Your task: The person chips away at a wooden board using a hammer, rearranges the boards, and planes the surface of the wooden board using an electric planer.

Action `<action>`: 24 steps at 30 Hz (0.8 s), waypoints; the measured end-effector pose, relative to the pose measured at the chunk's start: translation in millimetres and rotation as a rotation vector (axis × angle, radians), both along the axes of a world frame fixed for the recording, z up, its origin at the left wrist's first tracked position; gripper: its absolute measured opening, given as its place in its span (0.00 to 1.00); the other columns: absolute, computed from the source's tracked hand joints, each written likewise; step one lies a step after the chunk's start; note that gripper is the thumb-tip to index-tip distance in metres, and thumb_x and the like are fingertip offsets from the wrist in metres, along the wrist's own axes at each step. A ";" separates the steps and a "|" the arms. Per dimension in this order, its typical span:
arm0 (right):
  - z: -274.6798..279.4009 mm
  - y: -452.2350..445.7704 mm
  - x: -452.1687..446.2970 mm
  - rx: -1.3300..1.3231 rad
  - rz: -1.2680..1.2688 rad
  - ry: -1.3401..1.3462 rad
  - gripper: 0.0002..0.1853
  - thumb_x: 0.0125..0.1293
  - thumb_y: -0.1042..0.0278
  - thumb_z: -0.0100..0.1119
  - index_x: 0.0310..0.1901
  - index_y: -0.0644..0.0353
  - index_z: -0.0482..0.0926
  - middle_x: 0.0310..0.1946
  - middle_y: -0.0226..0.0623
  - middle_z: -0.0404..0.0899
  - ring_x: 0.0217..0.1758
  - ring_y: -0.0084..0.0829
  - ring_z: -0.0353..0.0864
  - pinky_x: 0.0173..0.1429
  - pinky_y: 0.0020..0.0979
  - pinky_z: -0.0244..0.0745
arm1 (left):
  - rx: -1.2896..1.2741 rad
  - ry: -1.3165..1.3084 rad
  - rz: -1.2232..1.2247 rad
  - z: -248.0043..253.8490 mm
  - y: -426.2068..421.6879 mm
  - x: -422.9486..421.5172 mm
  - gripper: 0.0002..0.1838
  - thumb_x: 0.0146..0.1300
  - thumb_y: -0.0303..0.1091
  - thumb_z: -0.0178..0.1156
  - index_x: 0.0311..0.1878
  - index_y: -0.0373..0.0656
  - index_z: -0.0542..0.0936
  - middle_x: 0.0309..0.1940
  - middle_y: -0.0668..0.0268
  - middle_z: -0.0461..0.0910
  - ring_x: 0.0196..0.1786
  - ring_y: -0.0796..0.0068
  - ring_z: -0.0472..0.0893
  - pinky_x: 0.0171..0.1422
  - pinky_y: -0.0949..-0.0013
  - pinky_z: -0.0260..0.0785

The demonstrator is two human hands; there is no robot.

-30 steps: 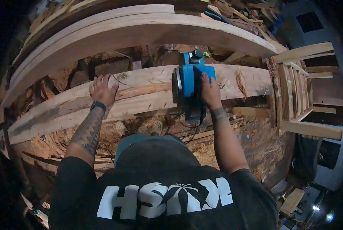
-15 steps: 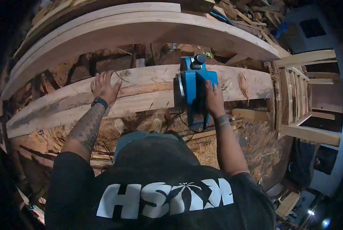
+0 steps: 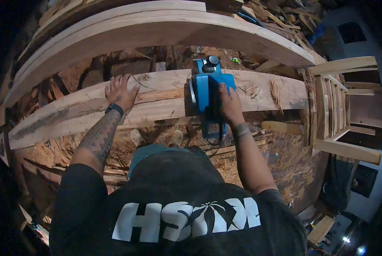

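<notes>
A long wooden plank (image 3: 165, 91) lies across the view in front of me. My left hand (image 3: 122, 91) rests flat on it, fingers spread, near a knot and a rough reddish strip of grain. A blue electric planer (image 3: 210, 87) sits on the plank to the right of that hand. My right hand (image 3: 230, 104) is wrapped round the planer's rear handle; its fingertips are partly hidden behind the tool. Curled wood shavings (image 3: 277, 91) lie on the plank right of the planer.
Another thick board (image 3: 157, 32) runs parallel beyond the plank. A wooden frame with slats (image 3: 334, 102) stands at the right end. Shavings cover the floor (image 3: 291, 158) near my feet. Scrap wood (image 3: 280, 21) is piled at the far right.
The planer, with my right hand on it, has shifted a little to the left along the plank. My left hand stays on the wood, slightly nearer the planer in view.
</notes>
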State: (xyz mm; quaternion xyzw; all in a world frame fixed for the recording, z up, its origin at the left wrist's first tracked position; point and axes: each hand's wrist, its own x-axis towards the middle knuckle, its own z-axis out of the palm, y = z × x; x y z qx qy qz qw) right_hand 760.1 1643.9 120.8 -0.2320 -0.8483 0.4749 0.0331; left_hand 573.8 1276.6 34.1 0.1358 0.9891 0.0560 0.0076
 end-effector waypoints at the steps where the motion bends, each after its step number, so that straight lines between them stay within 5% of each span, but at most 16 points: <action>1: -1.5 -1.0 -3.9 -0.059 -0.004 0.000 0.24 0.85 0.49 0.49 0.49 0.67 0.79 0.40 0.57 0.82 0.43 0.55 0.80 0.51 0.45 0.74 | 0.006 0.006 -0.002 -3.8 -1.3 -3.7 0.38 0.70 0.65 0.59 0.77 0.58 0.69 0.77 0.57 0.67 0.85 0.48 0.57 0.85 0.35 0.43; 9: 18.1 -40.3 85.0 -0.010 0.071 -0.029 0.19 0.84 0.54 0.53 0.51 0.66 0.80 0.42 0.52 0.84 0.44 0.51 0.83 0.51 0.46 0.76 | 0.039 -0.024 0.022 6.8 1.6 -0.4 0.37 0.69 0.63 0.61 0.77 0.59 0.69 0.77 0.57 0.67 0.85 0.48 0.56 0.86 0.37 0.42; 17: 11.1 -28.9 -21.2 0.006 0.083 -0.008 0.24 0.83 0.47 0.53 0.48 0.66 0.80 0.36 0.55 0.82 0.40 0.55 0.81 0.48 0.47 0.75 | 0.055 -0.037 -0.019 2.1 -1.2 -3.9 0.37 0.70 0.64 0.59 0.77 0.60 0.69 0.78 0.56 0.66 0.85 0.46 0.56 0.85 0.34 0.42; 24: 23.7 -40.2 68.2 -0.043 0.058 -0.033 0.22 0.83 0.50 0.53 0.47 0.66 0.79 0.39 0.54 0.82 0.43 0.53 0.81 0.50 0.44 0.75 | 0.051 -0.044 -0.021 7.3 -4.5 -5.3 0.37 0.71 0.64 0.58 0.77 0.59 0.69 0.77 0.55 0.67 0.84 0.45 0.56 0.84 0.33 0.42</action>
